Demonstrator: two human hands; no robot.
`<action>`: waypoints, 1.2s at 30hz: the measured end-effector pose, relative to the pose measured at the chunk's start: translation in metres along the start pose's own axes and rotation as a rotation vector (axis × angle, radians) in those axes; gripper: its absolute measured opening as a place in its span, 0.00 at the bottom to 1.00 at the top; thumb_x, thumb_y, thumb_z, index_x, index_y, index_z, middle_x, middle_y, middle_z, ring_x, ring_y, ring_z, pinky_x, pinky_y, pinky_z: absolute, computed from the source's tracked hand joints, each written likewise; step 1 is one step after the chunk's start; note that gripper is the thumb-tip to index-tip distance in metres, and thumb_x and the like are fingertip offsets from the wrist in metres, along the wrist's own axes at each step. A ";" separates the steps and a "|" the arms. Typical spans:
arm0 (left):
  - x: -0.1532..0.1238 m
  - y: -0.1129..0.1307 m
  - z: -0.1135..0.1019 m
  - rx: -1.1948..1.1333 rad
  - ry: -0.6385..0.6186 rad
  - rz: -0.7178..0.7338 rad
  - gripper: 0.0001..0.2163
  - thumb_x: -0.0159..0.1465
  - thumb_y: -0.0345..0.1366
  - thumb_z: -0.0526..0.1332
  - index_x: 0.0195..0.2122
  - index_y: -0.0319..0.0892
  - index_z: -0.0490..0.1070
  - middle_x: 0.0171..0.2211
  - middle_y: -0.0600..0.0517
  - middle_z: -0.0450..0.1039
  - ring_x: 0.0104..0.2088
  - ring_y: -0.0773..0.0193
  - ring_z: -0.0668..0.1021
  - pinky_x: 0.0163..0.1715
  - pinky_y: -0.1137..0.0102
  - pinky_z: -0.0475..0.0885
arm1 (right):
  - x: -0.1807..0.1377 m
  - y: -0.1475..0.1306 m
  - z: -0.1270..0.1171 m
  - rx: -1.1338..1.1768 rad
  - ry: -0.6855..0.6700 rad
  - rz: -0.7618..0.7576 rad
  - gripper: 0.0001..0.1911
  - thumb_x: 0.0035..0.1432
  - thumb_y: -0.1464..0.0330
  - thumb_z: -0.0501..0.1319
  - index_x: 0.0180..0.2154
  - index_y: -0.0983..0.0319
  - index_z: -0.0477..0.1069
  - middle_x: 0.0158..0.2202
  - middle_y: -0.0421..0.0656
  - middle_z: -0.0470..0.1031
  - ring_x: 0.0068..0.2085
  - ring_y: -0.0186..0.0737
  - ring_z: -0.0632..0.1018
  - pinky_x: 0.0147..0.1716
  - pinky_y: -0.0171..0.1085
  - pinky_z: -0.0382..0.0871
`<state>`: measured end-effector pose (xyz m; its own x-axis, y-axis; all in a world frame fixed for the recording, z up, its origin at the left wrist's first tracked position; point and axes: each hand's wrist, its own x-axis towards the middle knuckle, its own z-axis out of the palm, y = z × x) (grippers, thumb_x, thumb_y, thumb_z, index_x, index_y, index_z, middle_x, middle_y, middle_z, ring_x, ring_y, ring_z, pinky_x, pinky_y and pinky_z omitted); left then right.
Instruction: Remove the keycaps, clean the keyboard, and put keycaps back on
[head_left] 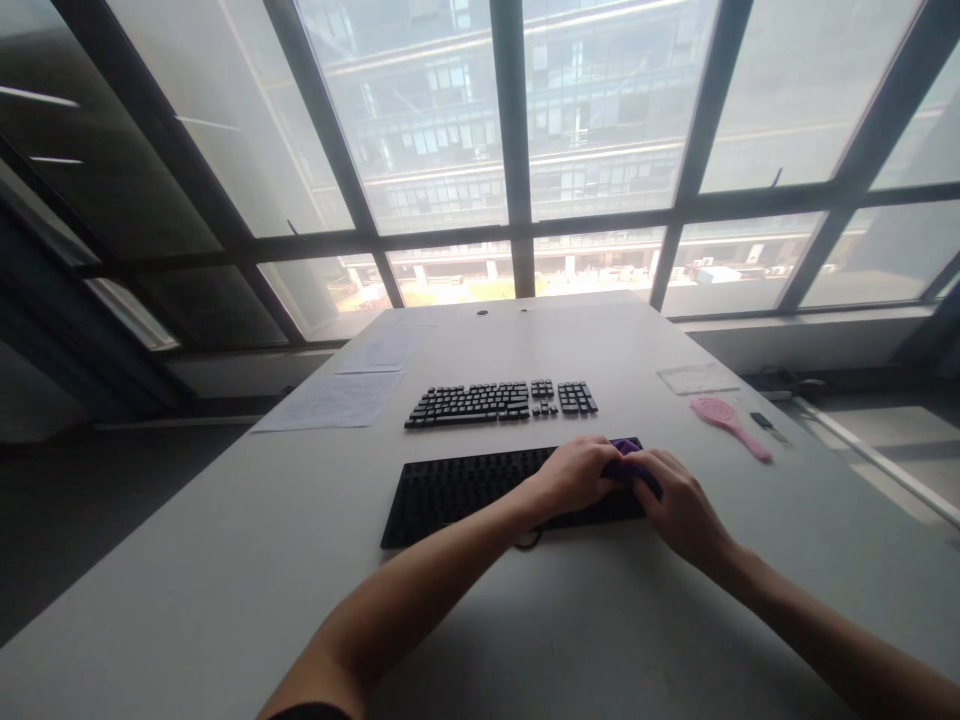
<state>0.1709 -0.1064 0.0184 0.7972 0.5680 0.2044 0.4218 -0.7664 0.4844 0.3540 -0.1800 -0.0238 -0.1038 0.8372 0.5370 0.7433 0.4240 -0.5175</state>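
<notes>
A black keyboard base (457,490) lies on the white table (225,560) in front of me. Both hands rest on its right end. My left hand (574,475) is curled, fingers pressed against a small purple object (624,447). My right hand (671,495) is curled too and touches the same purple object from the right. What the purple thing is stays unclear. Behind the base, the removed black keycaps (501,401) are laid out in keyboard order.
A pink brush (727,423) and a small dark tool (765,423) lie at the right, with a clear plastic bag (697,378) behind them. Sheets of paper (334,398) lie at the left. Large windows (517,150) stand beyond the table's far edge.
</notes>
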 end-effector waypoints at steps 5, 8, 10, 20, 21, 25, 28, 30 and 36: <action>0.012 -0.008 0.000 -0.224 0.114 -0.193 0.23 0.63 0.45 0.63 0.56 0.40 0.72 0.45 0.46 0.78 0.44 0.57 0.78 0.46 0.67 0.70 | 0.010 0.012 -0.007 0.169 0.130 0.314 0.14 0.65 0.61 0.55 0.49 0.60 0.70 0.41 0.47 0.78 0.39 0.47 0.79 0.41 0.44 0.74; 0.021 -0.016 0.006 -0.216 0.085 -0.270 0.19 0.66 0.48 0.59 0.44 0.37 0.79 0.38 0.47 0.80 0.39 0.59 0.78 0.40 0.69 0.70 | 0.012 0.023 -0.009 0.241 0.007 0.359 0.21 0.62 0.55 0.59 0.49 0.62 0.71 0.45 0.51 0.78 0.41 0.49 0.80 0.41 0.46 0.75; 0.026 -0.020 0.007 -0.233 0.091 -0.320 0.21 0.67 0.49 0.56 0.38 0.36 0.80 0.32 0.48 0.78 0.34 0.61 0.77 0.35 0.70 0.68 | 0.013 0.026 -0.013 0.246 -0.053 0.307 0.26 0.56 0.53 0.64 0.51 0.63 0.72 0.50 0.52 0.77 0.46 0.52 0.79 0.45 0.47 0.74; 0.015 -0.001 -0.018 -0.570 -0.257 -0.271 0.26 0.49 0.46 0.74 0.46 0.38 0.76 0.36 0.50 0.78 0.36 0.60 0.78 0.34 0.71 0.71 | 0.016 0.018 -0.044 0.333 -0.153 0.513 0.22 0.59 0.52 0.60 0.31 0.64 0.78 0.26 0.43 0.77 0.28 0.41 0.75 0.25 0.35 0.67; 0.013 0.003 -0.016 -0.571 -0.282 -0.287 0.25 0.50 0.46 0.74 0.46 0.38 0.76 0.36 0.50 0.78 0.35 0.61 0.78 0.34 0.71 0.71 | 0.012 0.022 -0.045 0.342 -0.168 0.540 0.23 0.60 0.51 0.59 0.29 0.64 0.77 0.24 0.41 0.75 0.26 0.39 0.73 0.23 0.34 0.64; 0.011 0.023 -0.003 -0.667 -0.406 -0.346 0.33 0.49 0.41 0.75 0.56 0.39 0.70 0.36 0.49 0.77 0.32 0.62 0.79 0.31 0.70 0.74 | -0.009 0.042 -0.055 0.492 -0.221 0.683 0.26 0.59 0.47 0.59 0.28 0.63 0.73 0.22 0.39 0.71 0.24 0.35 0.70 0.21 0.33 0.61; 0.019 0.037 0.010 -0.737 -0.451 -0.339 0.30 0.53 0.39 0.73 0.56 0.37 0.69 0.34 0.49 0.76 0.30 0.62 0.78 0.30 0.70 0.74 | -0.026 0.051 -0.070 0.641 -0.237 0.850 0.28 0.57 0.44 0.60 0.28 0.63 0.72 0.21 0.39 0.70 0.22 0.34 0.69 0.20 0.32 0.61; 0.028 0.042 0.019 -0.748 -0.448 -0.345 0.20 0.59 0.39 0.67 0.50 0.35 0.73 0.31 0.50 0.75 0.29 0.63 0.78 0.30 0.71 0.72 | -0.035 0.053 -0.083 0.763 -0.268 0.932 0.28 0.56 0.44 0.62 0.29 0.64 0.73 0.21 0.40 0.71 0.21 0.35 0.69 0.20 0.32 0.62; 0.054 0.048 0.051 -0.699 -0.286 -0.342 0.11 0.62 0.37 0.61 0.34 0.33 0.78 0.26 0.53 0.73 0.27 0.68 0.73 0.32 0.72 0.68 | -0.041 0.050 -0.121 1.064 -0.426 0.869 0.21 0.57 0.56 0.68 0.45 0.66 0.77 0.36 0.48 0.80 0.33 0.41 0.80 0.32 0.34 0.73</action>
<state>0.2558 -0.1278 0.0096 0.7925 0.5653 -0.2287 0.3706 -0.1486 0.9169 0.4752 -0.2354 0.0090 -0.2099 0.9167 -0.3400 -0.1455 -0.3732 -0.9163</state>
